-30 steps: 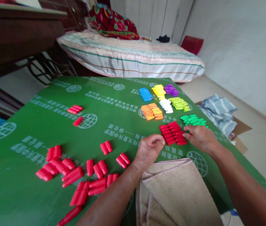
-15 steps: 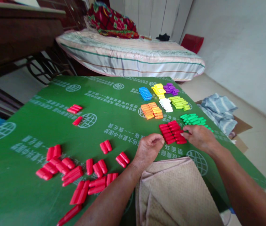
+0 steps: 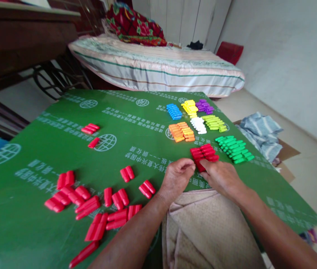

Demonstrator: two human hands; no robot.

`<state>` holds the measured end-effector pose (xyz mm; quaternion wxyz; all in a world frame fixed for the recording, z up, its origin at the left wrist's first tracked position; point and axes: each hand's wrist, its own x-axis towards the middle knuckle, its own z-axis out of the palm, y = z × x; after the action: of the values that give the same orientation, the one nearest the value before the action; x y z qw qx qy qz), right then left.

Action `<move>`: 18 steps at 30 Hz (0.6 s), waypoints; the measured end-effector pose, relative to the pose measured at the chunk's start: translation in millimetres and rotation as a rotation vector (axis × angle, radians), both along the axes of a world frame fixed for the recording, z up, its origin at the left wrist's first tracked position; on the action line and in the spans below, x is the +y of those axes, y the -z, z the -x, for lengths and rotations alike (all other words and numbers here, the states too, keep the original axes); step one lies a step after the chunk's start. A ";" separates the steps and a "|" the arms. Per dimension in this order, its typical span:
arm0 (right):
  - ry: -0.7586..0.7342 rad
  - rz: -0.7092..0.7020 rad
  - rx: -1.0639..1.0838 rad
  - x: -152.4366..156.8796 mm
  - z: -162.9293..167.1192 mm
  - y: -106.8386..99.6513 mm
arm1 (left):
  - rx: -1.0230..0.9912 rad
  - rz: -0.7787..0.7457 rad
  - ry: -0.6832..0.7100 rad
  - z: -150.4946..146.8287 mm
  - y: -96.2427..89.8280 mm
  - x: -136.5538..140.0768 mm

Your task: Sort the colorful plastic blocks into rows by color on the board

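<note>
A stack of small red plastic pieces shaped like pen caps (image 3: 203,151) lies in rows on the green table. My left hand (image 3: 178,175) rests at the stack's left edge with curled fingers. What its fingertips may hold is hidden. Over the near side of the stack is my right hand (image 3: 222,176), its thumb and fingers closed around the nearest red pieces and covering part of them. To the right lies a group of green pieces (image 3: 235,148). Scattered to the left are many loose red pieces (image 3: 87,207), mostly lying in pairs or small clusters.
Sorted groups of orange (image 3: 181,131), white (image 3: 198,125), blue (image 3: 174,111), yellow (image 3: 190,108), lime (image 3: 215,123) and purple (image 3: 204,107) pieces lie beyond the red stack. A beige cloth (image 3: 209,228) is at the table's near edge. A bed (image 3: 158,69) stands behind.
My right hand has moved left and nearer, from the right end of the red stack onto its near side. My left hand stays in about the same place.
</note>
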<state>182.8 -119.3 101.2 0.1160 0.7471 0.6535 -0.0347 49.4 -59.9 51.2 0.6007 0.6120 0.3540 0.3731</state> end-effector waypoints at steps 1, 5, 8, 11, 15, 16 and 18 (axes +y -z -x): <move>-0.001 0.003 -0.004 -0.4 2.1 1.0 | 0.001 -0.002 -0.003 0.0 -0.3 -0.1; -0.030 -0.004 0.000 -6.5 10.3 4.9 | 0.003 -0.013 -0.012 -0.1 -1.3 0.3; -0.069 -0.052 -0.006 -13.1 16.4 9.4 | 0.009 -0.026 -0.014 0.1 -1.7 0.7; -0.120 -0.156 -0.007 -19.4 20.3 15.5 | 0.017 -0.037 -0.018 0.2 -1.7 1.0; -0.158 -0.246 -0.006 -25.4 21.1 22.1 | 0.031 -0.044 -0.013 0.3 -1.9 0.7; -0.154 -0.250 0.001 -26.2 21.1 22.8 | 0.033 -0.045 -0.011 0.3 -2.0 0.6; -0.140 -0.245 0.021 -26.7 21.1 22.8 | 0.037 -0.050 -0.007 0.2 -2.2 0.4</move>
<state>161.6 -146.0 78.3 0.0191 0.7080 0.7045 0.0458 49.2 -59.5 53.3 0.5775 0.6322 0.3577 0.3727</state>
